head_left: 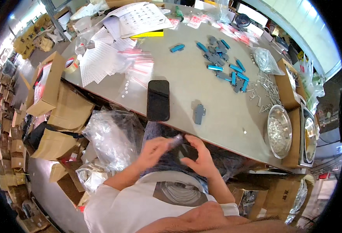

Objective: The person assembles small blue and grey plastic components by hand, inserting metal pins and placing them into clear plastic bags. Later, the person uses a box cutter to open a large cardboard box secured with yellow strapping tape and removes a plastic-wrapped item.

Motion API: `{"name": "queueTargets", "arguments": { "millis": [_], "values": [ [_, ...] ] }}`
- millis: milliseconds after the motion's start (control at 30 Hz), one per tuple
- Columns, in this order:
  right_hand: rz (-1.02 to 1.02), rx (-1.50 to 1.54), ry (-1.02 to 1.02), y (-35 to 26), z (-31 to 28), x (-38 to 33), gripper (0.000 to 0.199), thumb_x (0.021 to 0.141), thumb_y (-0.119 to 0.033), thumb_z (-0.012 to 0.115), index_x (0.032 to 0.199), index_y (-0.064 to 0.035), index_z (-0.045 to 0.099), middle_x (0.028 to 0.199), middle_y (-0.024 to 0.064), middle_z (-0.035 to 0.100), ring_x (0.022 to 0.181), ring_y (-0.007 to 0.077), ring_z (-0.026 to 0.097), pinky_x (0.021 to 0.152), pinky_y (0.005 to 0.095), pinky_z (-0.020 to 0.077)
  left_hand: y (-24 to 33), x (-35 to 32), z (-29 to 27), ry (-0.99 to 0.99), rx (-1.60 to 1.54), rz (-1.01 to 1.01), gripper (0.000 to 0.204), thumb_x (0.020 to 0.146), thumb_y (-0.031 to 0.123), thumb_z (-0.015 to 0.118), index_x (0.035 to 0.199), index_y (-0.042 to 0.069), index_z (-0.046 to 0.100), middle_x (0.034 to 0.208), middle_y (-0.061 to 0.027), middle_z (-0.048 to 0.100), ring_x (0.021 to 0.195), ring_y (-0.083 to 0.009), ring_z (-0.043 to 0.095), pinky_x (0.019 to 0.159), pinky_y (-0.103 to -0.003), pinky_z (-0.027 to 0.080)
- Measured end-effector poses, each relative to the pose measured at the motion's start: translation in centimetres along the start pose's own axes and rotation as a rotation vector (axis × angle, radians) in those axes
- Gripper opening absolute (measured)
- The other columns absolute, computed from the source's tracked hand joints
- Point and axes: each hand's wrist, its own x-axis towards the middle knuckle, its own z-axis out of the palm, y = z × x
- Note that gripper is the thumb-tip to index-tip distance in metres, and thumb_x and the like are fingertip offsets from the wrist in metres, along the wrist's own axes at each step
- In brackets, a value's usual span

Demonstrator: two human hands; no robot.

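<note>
My left hand (154,151) is over my lap at the table's front edge, closed around a small, pale grey-purple piece (176,139), blurred so its kind is unclear. Beside it, my right hand (202,160) has thumb and fingers spread, with nothing seen between them. On the table just beyond lies a flat grey plastic part (199,113) with side tabs. Left of that part rests a black phone (158,101). Farther back, several blue-and-grey plastic parts (216,58) are heaped loosely.
Loose metal pins (265,92) lie near a steel bowl (278,149) of small pale pieces at the right. Small plastic bags (140,70), perforated sheets (97,64) and papers (140,18) cover the back left. A cardboard box (48,87) and clear plastic bags (110,136) flank my left side.
</note>
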Motion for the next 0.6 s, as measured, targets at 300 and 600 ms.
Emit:
{"name": "queueTargets", "arguments": {
  "millis": [300,600],
  "values": [
    [0.255,0.151,0.177,2.6,-1.2,-3.0,0.044,0.075,-0.001,0.073,0.110,-0.0033,0.045,0.084,0.0109,0.064,0.076,0.0170,0.064,0.069,0.0306,0.0513,-0.2,2.8,5.0,-0.022,-0.489,-0.237,0.009,0.086,0.004,0.065,0.091,-0.003,0.065,0.084,-0.0049,0.066,0.075,-0.0078,0.058,0.066,-0.023,0.047],
    [0.027,-0.122,0.289,0.2,-3.1,-2.4,0.028,0.072,0.003,0.071,0.097,-0.0042,0.059,0.097,0.0132,0.063,0.088,0.0278,0.062,0.078,0.0340,0.0497,0.8,5.0,6.3,0.089,-0.207,-0.108,0.013,0.076,0.001,0.073,0.078,0.002,0.060,0.073,-0.0012,0.059,0.065,-0.0081,0.052,0.058,-0.024,0.041]
  ]
}}
